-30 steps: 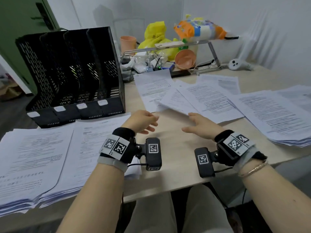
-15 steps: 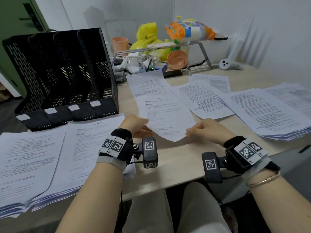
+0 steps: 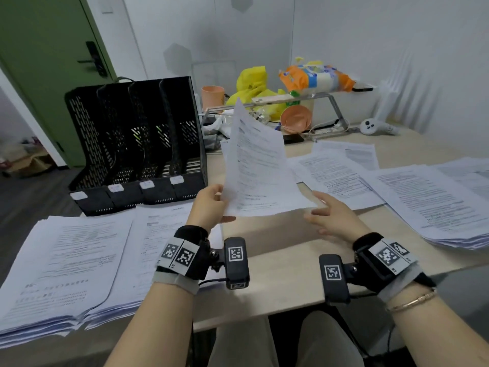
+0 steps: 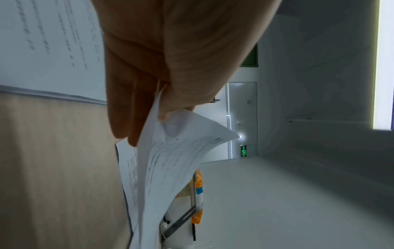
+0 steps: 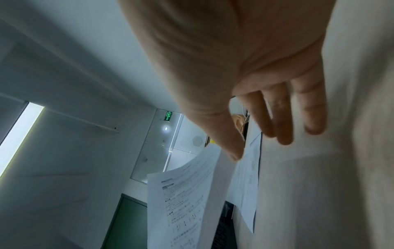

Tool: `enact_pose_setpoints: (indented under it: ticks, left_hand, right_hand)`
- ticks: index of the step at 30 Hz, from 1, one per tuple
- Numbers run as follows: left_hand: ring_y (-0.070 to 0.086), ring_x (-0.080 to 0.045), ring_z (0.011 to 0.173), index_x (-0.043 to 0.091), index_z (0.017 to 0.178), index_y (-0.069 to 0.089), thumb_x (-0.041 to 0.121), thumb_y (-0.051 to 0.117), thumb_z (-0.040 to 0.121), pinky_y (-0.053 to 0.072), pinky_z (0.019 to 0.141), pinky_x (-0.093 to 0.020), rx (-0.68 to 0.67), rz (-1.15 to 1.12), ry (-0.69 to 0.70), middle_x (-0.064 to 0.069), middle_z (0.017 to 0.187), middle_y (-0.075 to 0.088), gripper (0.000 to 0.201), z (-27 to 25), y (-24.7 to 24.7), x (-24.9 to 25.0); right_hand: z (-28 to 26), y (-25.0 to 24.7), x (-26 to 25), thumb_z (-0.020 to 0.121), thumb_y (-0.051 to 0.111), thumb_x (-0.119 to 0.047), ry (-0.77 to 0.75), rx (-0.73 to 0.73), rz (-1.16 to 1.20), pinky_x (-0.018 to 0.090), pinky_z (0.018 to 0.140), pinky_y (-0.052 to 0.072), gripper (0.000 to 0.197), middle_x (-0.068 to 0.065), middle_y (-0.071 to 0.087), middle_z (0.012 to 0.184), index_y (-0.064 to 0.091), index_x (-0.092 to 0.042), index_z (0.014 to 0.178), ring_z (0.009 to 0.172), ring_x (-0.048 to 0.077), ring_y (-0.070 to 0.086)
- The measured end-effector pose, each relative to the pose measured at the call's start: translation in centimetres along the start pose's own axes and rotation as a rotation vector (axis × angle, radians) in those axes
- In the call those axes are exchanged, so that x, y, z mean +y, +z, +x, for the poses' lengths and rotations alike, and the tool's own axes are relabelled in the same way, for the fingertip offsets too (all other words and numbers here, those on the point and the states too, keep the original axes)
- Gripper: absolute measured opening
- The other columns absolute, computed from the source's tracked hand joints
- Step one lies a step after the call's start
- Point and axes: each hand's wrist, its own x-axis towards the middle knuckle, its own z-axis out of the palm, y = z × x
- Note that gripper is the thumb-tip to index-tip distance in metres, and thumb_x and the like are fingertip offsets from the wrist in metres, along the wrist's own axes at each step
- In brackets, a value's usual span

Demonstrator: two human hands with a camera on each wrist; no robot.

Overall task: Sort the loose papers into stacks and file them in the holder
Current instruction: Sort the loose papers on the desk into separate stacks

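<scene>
1. The left hand [image 3: 209, 205] pinches the near left corner of a printed sheet [image 3: 258, 165], thumb on top and fingers underneath. The left wrist view shows the paper's edge caught between them. That corner grip lets the sheet stand up off the table [image 3: 277, 250], tilted toward 12 o'clock with its free end bowing over.

2. The right hand [image 3: 333, 215] is open, fingers straight and spread, holding nothing. It hovers just by the sheet's near right corner, at about 3 o'clock from the left hand. I cannot tell whether a fingertip touches the paper. Judging by its position, it is there to steady or take the sheet.

3. Raised with its print toward the person, the sheet is probably being read to decide which stack it belongs to.

4. Two thick stacks [image 3: 76, 263] lie at 9 o'clock, in front of the black holder [image 3: 137, 144]. These look like sorted piles placed close to the holder for filing.

5. Loose papers [image 3: 341, 168] lie scattered from 1 to 3 o'clock, overlapping, apparently still to be sorted.

6. The holder's slots look empty, so filing seems not to have begun.
</scene>
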Motion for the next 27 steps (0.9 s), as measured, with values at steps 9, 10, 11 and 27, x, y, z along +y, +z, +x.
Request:
enact_pose_setpoints:
  ticks: [9,10,11,27]
  left_hand:
    - [0.065,-0.016,0.096,0.025,0.094,0.058,-0.013,0.032,0.091,0.058,0.074,-0.03,0.054,-0.061,0.126,0.0,0.104,0.067,0.046,-0.2,0.0,0.1]
    - [0.065,-0.018,0.099,0.025,0.094,0.058,-0.013,0.032,0.091,0.057,0.078,-0.033,0.058,-0.05,0.135,-0.002,0.107,0.067,0.046,-0.3,-0.1,0.1]
    - [0.064,-0.019,0.101,0.023,0.097,0.058,-0.012,0.033,0.091,0.057,0.08,-0.035,0.059,-0.04,0.14,-0.003,0.11,0.066,0.044,-0.3,-0.1,0.1]
    - [0.065,-0.02,0.102,0.012,0.11,0.06,-0.018,0.034,0.076,0.055,0.088,-0.036,0.147,-0.044,0.208,-0.005,0.107,0.068,0.052,-3.2,-3.5,1.0]
  right_hand:
    - [-0.5,0.1,-1.2,0.084,0.049,0.01,-0.207,0.172,0.097,0.033,0.088,0.05,0.043,0.001,0.061,0.115,0.065,-0.021,0.109,0.102,0.016,0.059]
    - [-0.5,0.1,-1.3,0.084,0.045,0.012,-0.206,0.174,0.123,0.032,0.086,0.051,0.044,0.001,0.061,0.116,0.066,-0.02,0.105,0.099,0.014,0.06]
    - [-0.7,0.1,-1.5,0.085,0.041,0.012,-0.201,0.177,0.135,0.031,0.085,0.051,0.043,0.002,0.061,0.117,0.066,-0.018,0.103,0.094,0.012,0.06]
    - [-1.8,2.4,-3.3,0.087,0.057,0.002,-0.314,0.162,0.188,0.015,0.063,0.052,0.025,0.0,0.063,0.101,0.068,-0.015,0.102,0.085,0.01,0.059]
